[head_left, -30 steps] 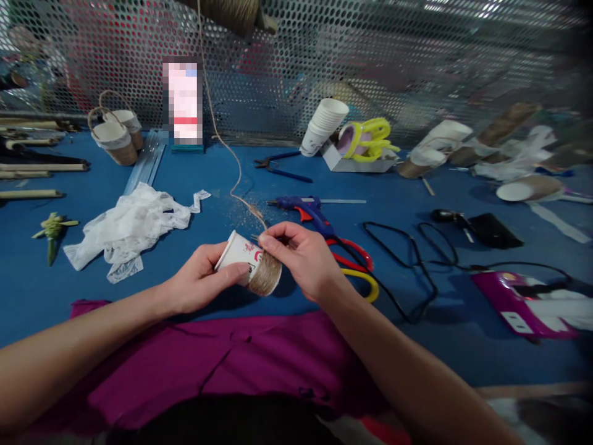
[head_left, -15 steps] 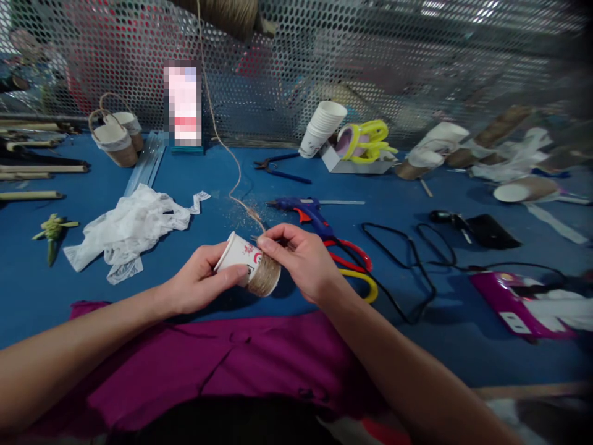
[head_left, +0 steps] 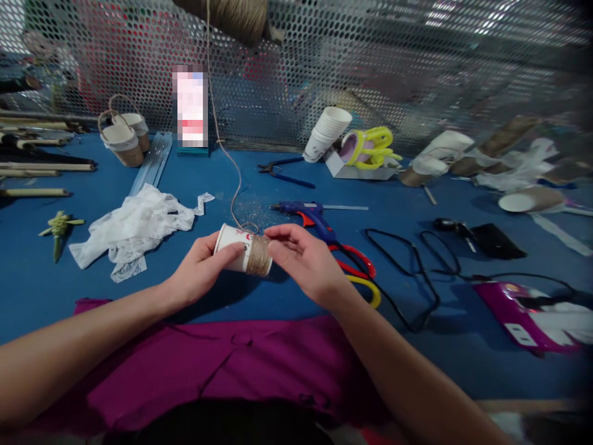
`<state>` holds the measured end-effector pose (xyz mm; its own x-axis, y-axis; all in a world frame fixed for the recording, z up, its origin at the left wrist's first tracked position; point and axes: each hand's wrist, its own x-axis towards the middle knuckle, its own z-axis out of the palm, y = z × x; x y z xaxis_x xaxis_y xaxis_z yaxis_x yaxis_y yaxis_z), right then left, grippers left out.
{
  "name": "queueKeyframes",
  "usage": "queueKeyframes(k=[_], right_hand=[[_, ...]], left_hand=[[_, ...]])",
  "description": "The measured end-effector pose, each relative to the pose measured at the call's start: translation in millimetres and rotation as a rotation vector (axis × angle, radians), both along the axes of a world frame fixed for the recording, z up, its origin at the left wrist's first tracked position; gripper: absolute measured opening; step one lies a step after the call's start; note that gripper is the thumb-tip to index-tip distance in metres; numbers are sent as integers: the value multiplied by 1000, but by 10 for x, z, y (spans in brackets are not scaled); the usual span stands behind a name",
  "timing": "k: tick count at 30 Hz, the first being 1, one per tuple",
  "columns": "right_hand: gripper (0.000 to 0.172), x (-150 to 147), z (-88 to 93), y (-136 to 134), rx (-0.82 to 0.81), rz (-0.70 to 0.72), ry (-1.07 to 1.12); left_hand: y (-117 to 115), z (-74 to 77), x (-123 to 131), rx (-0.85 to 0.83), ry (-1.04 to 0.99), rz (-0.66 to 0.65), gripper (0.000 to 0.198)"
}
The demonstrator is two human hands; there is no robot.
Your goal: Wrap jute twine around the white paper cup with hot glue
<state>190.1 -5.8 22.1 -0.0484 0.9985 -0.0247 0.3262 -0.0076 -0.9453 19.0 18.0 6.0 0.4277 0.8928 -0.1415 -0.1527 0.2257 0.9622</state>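
Note:
A white paper cup [head_left: 231,252] with red print lies on its side between my hands, its rim toward the left. Twine [head_left: 259,254] is wound in a band around the base half. My left hand [head_left: 204,266] grips the cup near the rim, thumb across the front. With bent fingers, my right hand [head_left: 306,259] holds the wound end at the base. A loose strand of twine [head_left: 238,176] hangs from the roll [head_left: 236,18] above and curls down behind the cup.
Behind my right hand lie a blue glue gun [head_left: 310,216] and scissors [head_left: 365,290]. Pliers [head_left: 287,173], stacked cups [head_left: 327,133] and a small white box [head_left: 359,170] stand farther back. White lace [head_left: 139,225] is at left; a black cord [head_left: 433,290] loops at right.
The cup has turned to lie more level, its wound end raised. My right fingers have shifted from the strand at the top to the base end. The strand now sags behind the cup.

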Motion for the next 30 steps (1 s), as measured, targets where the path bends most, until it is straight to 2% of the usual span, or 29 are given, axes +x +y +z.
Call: queueKeyframes(k=[3,5,11,17,21,24,26,30], right_hand=[[49,-37,-13,-46,46,65,-109],[53,-69,-41,-65,77,76,-173],[46,-110,-76,-68,99,42,-224],[42,-117,-56,-71,92,15,-250],[41,-97,-73,-78,283,22,-298],[44,-74,-87,-70,525,35,-405],[46,-67,-92,-62,631,60,-466],[47,-75,-97,-59,662,101,-520]], left_hand=[[14,-4,11,21,21,17,26],[17,-4,8,46,39,12,24],[1,23,-5,80,74,-6,24],[-10,-13,-5,105,69,-19,25],[25,23,-22,77,33,-21,26],[65,97,-38,-33,-48,-28,25],[86,138,-46,-124,-117,-41,24],[98,150,-51,-174,-149,-46,25]])
